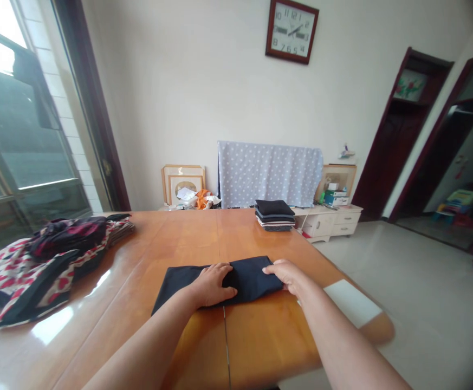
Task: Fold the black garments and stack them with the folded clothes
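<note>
On the glossy orange wooden table (269, 346), folded dark navy cloth (252, 279) is pressed flat, left hand (212, 284) and right hand (285, 273) spread on it.

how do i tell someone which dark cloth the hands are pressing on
On the long orange-brown wooden table, look at the near edge. A single folded dark navy cloth lies under the left hand and right hand. Unlike the dark folded clothes stack farther along, it lies singly and flat.

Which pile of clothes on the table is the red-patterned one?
The loose heap at the left of the table, red on white. The dark cloth in front and the far stack are neatly folded.
</note>
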Demonstrator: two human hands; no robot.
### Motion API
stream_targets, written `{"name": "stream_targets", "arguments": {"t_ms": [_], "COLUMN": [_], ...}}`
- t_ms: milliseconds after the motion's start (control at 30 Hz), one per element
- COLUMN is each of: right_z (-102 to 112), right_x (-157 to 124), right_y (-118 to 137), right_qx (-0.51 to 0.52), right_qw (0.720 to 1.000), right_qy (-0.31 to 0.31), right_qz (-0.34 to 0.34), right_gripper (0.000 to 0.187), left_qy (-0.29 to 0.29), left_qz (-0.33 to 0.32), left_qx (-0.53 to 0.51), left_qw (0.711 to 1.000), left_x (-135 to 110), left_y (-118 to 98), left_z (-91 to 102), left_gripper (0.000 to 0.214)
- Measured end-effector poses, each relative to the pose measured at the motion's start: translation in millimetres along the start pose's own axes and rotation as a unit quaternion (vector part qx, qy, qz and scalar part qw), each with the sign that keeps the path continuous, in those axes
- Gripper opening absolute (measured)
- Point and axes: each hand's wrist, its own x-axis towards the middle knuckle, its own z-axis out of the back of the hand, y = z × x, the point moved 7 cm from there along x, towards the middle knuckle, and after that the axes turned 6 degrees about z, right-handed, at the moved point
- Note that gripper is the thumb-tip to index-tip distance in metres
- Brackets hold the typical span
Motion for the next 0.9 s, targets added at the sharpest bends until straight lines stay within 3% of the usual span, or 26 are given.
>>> {"name": "stream_targets", "arguments": {"t_ms": [400, 633, 900], "right_z": [-24.0, -69.3, -112.1], "right_x": [-9.8, -32.3, -37.7], "right_y": [15.5, 45.6, 57.4], "right_qx": [0.237, 0.339, 0.32], "right_qw": [0.969, 0.933, 0.934], "right_qy": [0.051, 0.124, 0.155], "right_qz": [-0.036, 0.01, 0.034], "right_gripper": [0.024, 0.028, 0.028], "left_qy": [-0.006, 0.017, 0.002], "left_qz": [-0.001, -0.001, -0.012], "left_qx": [0.009, 0.013, 0.01], "left_qw": [1.0, 1.0, 1.0], "left_x": [1.4, 1.4, -13.5], "left_y": [9.5, 10.7, 8.4], "left_z": [-1.7, -4.4, 10.9], "left_gripper": [0.103, 0.117, 0.12]}}
